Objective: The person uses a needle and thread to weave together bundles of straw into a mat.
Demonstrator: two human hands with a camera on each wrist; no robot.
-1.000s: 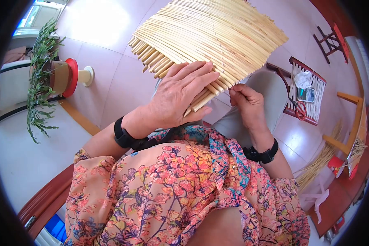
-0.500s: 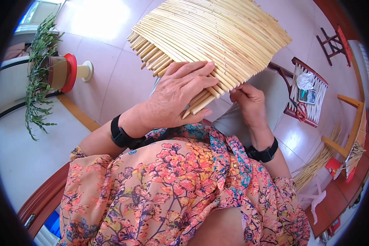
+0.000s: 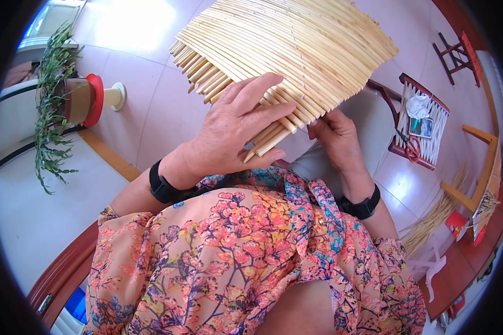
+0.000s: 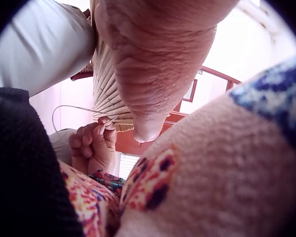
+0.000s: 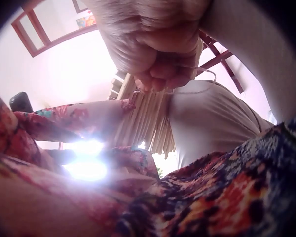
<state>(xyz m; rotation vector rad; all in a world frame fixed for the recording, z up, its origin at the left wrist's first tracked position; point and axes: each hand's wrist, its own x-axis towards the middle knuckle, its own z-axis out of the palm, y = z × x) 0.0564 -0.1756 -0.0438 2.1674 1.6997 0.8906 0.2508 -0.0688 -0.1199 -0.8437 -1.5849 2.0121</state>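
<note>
Yellow stick mat [image 3: 285,50], mostly beyond both hands | left hand [image 3: 223,123]: gripping its near edge, thumb below, probably to steady the sticks [image 3: 275,143] | right hand [image 3: 341,139]: at that edge, pinching thin cord [image 4: 75,106], probably controlling its slack

Home rm: potted plant [image 3: 71,101], tiled flr [image 3: 151,114], stool [image 3: 435,146].

Grips a pale stick mat [image 3: 296,50] by its near end with the left hand [image 3: 226,124]. Holds the right hand [image 3: 339,139] at the mat's edge, just right of the left hand. Has a corded stool [image 3: 437,146] bearing red-handled scissors [image 3: 412,149] right of the right hand, a potted plant [image 3: 55,100] well left of the left.
</note>
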